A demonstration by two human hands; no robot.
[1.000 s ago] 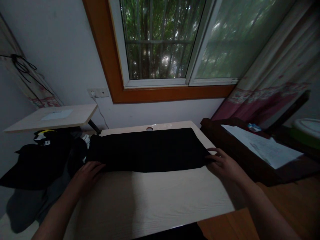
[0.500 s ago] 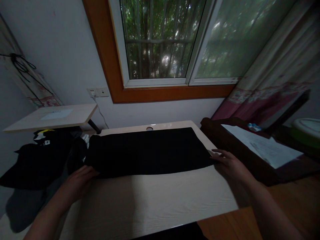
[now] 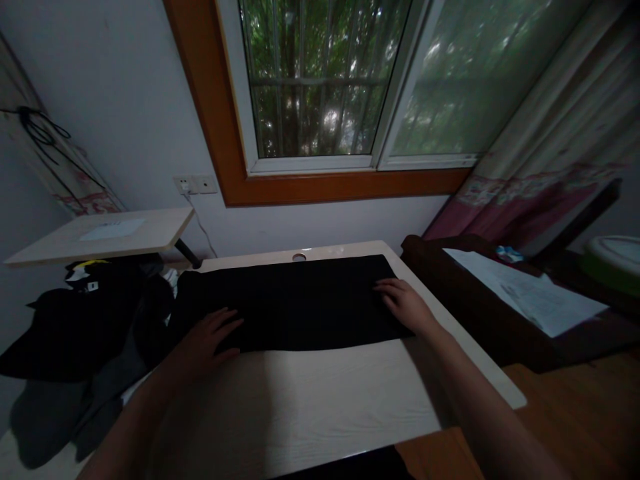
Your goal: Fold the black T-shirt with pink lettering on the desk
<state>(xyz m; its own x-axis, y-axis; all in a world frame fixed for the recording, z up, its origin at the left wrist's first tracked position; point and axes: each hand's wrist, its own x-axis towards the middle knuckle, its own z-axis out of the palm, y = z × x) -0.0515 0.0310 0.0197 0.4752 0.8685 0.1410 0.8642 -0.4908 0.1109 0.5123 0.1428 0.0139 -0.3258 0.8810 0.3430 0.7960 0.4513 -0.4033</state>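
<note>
A black folded cloth [image 3: 300,300] lies flat across the far half of a pale wooden table [image 3: 320,400]. My left hand [image 3: 207,337] rests open on the cloth's near left part, fingers spread and pointing right. Flat on the cloth's right end lies my right hand [image 3: 403,303], fingers stretched toward the left. Neither hand holds anything.
A heap of dark clothes [image 3: 75,320] lies left of the table under a small side table [image 3: 105,233]. A dark wooden piece of furniture [image 3: 450,280] with white papers [image 3: 525,293] stands to the right. A window [image 3: 325,80] and curtain [image 3: 550,147] are behind.
Both hands moved from the cloth's outer corners inward and now lie flat on top of it. The cloth's near edge looks smoother.
</note>
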